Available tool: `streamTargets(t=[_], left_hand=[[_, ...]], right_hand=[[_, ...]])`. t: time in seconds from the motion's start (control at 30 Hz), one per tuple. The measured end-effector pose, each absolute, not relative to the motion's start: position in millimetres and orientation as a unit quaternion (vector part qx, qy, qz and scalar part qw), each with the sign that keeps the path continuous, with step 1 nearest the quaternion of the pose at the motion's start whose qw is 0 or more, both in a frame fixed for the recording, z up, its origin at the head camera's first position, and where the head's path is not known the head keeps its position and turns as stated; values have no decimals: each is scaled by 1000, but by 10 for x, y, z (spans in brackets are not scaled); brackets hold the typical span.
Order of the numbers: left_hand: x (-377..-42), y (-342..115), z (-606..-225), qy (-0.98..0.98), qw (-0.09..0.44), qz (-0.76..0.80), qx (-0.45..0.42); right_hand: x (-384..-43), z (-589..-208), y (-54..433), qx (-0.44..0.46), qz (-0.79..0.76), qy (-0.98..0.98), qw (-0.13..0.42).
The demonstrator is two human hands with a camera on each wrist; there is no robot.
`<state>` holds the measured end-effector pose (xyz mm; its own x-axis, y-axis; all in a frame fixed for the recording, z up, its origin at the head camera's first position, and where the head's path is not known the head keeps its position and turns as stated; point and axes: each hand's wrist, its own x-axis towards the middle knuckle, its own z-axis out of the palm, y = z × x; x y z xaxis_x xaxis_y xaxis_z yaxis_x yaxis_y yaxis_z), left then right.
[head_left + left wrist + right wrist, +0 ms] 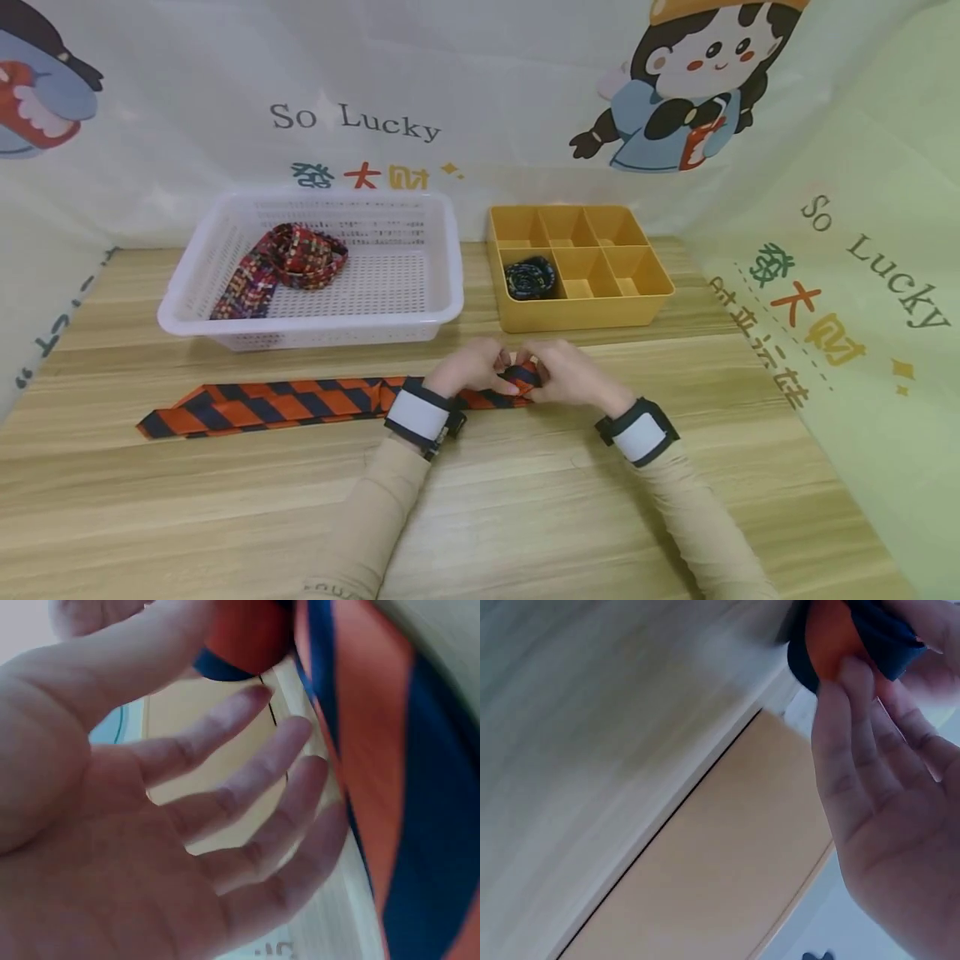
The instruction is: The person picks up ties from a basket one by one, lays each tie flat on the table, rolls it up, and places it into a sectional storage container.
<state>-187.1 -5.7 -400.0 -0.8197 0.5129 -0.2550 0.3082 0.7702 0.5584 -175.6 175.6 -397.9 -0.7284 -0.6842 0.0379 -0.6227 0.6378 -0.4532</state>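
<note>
An orange and navy striped necktie [285, 402] lies lengthwise on the table, its pointed end to the left. Its right end is wound into a small roll [522, 377], which stands between both hands. The left hand [474, 367] holds the roll from the left with its thumb on the near side; in the left wrist view its other fingers [247, 780] curve loosely beside the strip. From the right, the right hand [566, 372] grips the roll [832, 641] between fingertips and thumb. Hands partly hide the roll.
A white basket [330, 327] at the back left holds a multicoloured woven necktie [300, 258]. Right of it, a yellow compartment box [585, 315] has a rolled dark patterned necktie [530, 279] in its front left compartment. Printed cloth [510, 108] hangs behind the table.
</note>
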Motion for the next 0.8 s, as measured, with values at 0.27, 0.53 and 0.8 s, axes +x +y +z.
streamTargets(t=[0.27,0.53,0.8], left_hand=[[-1842,-8,-4082,949,125,175,230],[-1823,7,-4075,955,125,162,214],[-1795,28,-4019,946,154,159,236]], right_hand=[[-1835,-3910,2003,-339,-291,886,125],[-1879,-3878,2122,-347,-342,862,143],[-1829,-3896,1973,-346,-263,889,146]])
